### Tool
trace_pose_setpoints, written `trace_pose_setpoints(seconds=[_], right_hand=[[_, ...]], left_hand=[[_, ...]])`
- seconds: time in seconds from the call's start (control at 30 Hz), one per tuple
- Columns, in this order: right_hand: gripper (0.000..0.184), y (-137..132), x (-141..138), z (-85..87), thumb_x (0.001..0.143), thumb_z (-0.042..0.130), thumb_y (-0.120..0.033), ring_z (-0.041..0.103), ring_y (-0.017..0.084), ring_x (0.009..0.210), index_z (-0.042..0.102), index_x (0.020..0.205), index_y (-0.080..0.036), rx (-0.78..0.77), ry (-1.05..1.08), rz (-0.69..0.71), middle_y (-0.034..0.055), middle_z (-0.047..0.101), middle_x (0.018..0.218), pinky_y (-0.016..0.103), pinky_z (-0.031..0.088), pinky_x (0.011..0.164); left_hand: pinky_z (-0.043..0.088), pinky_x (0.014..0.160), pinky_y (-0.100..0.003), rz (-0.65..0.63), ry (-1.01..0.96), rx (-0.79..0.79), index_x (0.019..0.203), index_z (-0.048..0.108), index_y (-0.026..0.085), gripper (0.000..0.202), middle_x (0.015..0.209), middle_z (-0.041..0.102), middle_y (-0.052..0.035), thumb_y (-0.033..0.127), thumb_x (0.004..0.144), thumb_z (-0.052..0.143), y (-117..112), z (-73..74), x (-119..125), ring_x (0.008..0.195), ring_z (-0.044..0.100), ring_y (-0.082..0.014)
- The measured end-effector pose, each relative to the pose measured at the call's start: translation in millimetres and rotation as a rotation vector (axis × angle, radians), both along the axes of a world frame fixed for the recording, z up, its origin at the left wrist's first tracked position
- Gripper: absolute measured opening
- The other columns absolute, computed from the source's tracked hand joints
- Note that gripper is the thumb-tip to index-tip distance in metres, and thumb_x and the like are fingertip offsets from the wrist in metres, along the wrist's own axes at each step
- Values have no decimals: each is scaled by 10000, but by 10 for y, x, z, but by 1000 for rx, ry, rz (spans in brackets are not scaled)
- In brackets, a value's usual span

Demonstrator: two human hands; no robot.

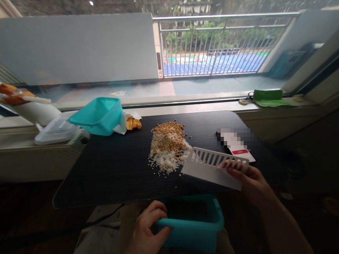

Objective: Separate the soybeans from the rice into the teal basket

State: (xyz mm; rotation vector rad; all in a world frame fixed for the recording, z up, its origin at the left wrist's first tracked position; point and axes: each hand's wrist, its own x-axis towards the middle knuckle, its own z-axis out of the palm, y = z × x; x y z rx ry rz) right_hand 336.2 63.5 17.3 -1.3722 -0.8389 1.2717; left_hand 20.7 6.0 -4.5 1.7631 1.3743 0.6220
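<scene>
Right hand (253, 181) pinches the right end of a flat, white, slotted plastic scraper (210, 172), whose other end sits at the right side of a heap of white rice grains (167, 164) and round yellow beans (169, 131) on the black wood-grain tabletop (111, 169). The heap lies leftward of and beyond this hand. Below the near edge, the left hand (149, 225) clasps a turquoise plastic tub (192, 234) by its rim's left corner.
</scene>
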Motion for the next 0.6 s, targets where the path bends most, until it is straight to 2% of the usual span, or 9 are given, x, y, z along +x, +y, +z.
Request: trace_pose_setpoints(seconds=[0.2,0.33,0.47,0.6], right_hand=[[222,20,-180,1,659,826,-429,693,230,819,804,793,-254,1,9,54,35,785,855,314,527,782],[247,24,-284,56,670,812,-441,686,240,818,805,787,-224,16,-27,159,56,776,859,312,529,762],[235,3,-329,102,687,798,-442,677,222,783,805,783,-227,17,-17,208,56,770,844,292,518,729],[246,-37,-310,65,692,796,-446,680,225,774,806,778,-216,0,-48,283,68,776,834,294,514,718]], left_hand=[[521,695,-190,24,-15,1,659,654,202,131,850,662,-13,98,715,596,2,-10,-30,776,680,-167],[521,683,-194,45,-12,19,656,664,200,128,844,665,-13,95,706,613,3,-32,-80,762,681,-170],[516,680,-195,48,-21,37,657,659,196,122,822,659,-14,105,725,616,-1,-51,-129,752,676,-167],[514,687,-195,65,-24,57,660,658,194,120,824,664,-16,101,723,617,-4,-60,-148,760,678,-168]])
